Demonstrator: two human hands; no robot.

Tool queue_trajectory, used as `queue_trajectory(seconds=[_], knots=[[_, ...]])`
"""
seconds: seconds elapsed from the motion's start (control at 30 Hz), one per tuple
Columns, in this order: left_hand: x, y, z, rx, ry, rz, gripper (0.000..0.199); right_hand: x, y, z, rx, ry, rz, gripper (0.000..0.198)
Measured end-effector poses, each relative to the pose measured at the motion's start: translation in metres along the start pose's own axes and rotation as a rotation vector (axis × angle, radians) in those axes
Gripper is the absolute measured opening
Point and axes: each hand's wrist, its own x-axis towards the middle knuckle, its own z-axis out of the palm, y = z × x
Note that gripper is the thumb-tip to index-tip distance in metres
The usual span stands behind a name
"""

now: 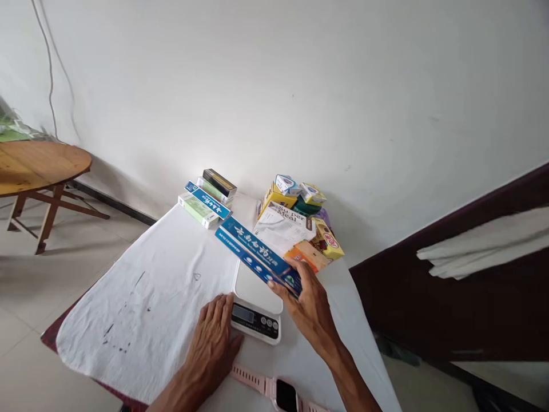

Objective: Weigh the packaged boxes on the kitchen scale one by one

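A long blue toothpaste box (257, 249) is gripped at its right end by my right hand (309, 300), thumb on the near side and fingers over the far edge. It is held tilted above a white digital kitchen scale (259, 294), covering part of its platform. My left hand (214, 326) lies flat on the white cloth, fingers stretched out, with the fingertips against the scale's left side. The scale's dark display (243, 313) faces me, but I cannot read any figure on it. A pink smartwatch (286, 396) lies on the cloth just below the scale.
At the table's far left stand stacked boxes, with a black box (219, 183) and a green-white box (198, 210). Behind the scale is a pile of packages, including a white packet (281, 226) and a yellow box (328, 237). A wooden table (43, 163) stands left; a wall rises behind.
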Motion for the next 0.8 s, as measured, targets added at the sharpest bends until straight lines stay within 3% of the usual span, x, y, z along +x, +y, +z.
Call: queue_trajectory(seconds=[0.13,0.27,0.37,0.53,0.8], knots=[[0.0,-0.002,-0.003,0.015,0.068,0.076,0.08,-0.051,0.023,-0.006,-0.035,-0.009,0.066,0.043],[0.002,-0.001,-0.007,0.04,0.099,0.088,0.078,-0.071,0.041,0.005,-0.08,-0.009,0.06,0.042],[0.002,0.0,-0.008,0.058,0.107,0.096,0.078,-0.073,0.046,0.008,-0.138,-0.026,0.046,0.045],[0.003,0.0,-0.008,0.073,0.105,0.101,0.078,-0.065,0.041,0.006,-0.307,0.006,-0.017,0.07],[0.006,-0.003,-0.008,0.094,0.117,0.124,0.073,-0.06,0.032,0.019,-0.395,-0.013,-0.098,0.044]])
